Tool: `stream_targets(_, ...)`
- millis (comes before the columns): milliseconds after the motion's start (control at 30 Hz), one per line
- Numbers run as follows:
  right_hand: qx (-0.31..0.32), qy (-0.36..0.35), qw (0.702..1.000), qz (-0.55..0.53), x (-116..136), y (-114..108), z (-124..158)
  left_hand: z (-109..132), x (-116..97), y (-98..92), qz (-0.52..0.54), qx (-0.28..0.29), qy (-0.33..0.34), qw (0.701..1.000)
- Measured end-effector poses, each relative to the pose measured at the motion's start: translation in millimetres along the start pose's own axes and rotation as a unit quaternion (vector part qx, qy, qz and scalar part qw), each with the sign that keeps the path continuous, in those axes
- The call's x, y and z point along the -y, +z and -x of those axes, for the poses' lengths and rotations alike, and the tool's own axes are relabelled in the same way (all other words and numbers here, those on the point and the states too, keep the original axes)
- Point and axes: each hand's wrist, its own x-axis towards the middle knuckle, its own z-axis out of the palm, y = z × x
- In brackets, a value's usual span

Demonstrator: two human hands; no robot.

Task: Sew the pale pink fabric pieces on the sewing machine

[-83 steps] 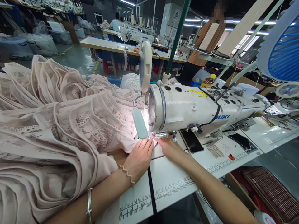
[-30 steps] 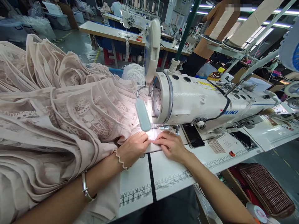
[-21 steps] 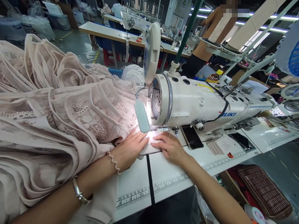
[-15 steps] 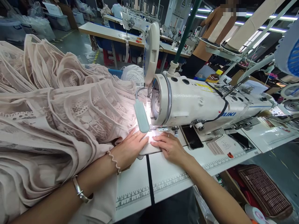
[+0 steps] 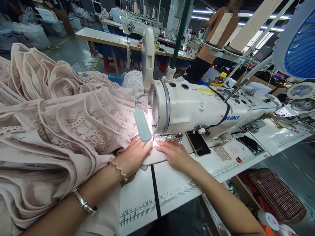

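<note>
My left hand (image 5: 134, 155) lies with fingers stretched over pale pink fabric (image 5: 154, 157), its fingertips partly hidden behind the sewing machine's small lamp (image 5: 142, 126). From the other side, my right hand (image 5: 178, 155) rests outstretched fingers on the same cloth, beside the lit needle area. Both hands are just below the head of the white sewing machine (image 5: 189, 108). Against my left forearm leans a large heap of pale pink lace garments (image 5: 81, 121). The edge of the cloth under the needle is too small to make out.
A dark phone (image 5: 199, 144) lies right of my right hand, with a stack of cards (image 5: 230, 149) and a second phone (image 5: 247, 142) beyond. A blue-grilled fan (image 5: 300, 46) hangs upper right. Behind the machine stands a person in a brown top (image 5: 216, 36).
The view has shifted slightly, so the machine appears further left. My right hand's fingers have drawn closer together near the needle. My left hand stays on the fabric.
</note>
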Motion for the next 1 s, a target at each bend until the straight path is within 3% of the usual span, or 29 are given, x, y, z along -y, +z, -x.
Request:
stream_targets(300, 0.057, 0.066, 0.995, 0.04, 5, -2, -7, -10, -4, -10.2, 0.007, 0.023, -0.039, 0.999)
stream_targets(467, 0.033, 0.025, 0.998, 0.051, 1, 5, -6, -12, -2, -7.8, 0.009, 0.004, -0.049, 0.999)
stream_targets(600, 0.022, -0.014, 0.998, 0.059, 0, 7, -6, -13, -3, -9.8, 0.006, 0.022, -0.075, 0.997)
stream_targets(733, 0.036, 0.004, 0.998, 0.048, 0, 3, -6, -14, -8, -16.4, -0.001, 0.023, -0.1, 0.995)
stream_targets(900, 0.055, 0.06, 0.996, 0.031, -7, 8, -6, -14, -17, -11.2, -0.065, -0.029, -0.124, 0.99)
stream_targets(1000, 0.03, 0.074, 0.996, 0.049, -10, 16, -10, -12, -23, -4.3, -0.138, -0.038, -0.08, 0.986)
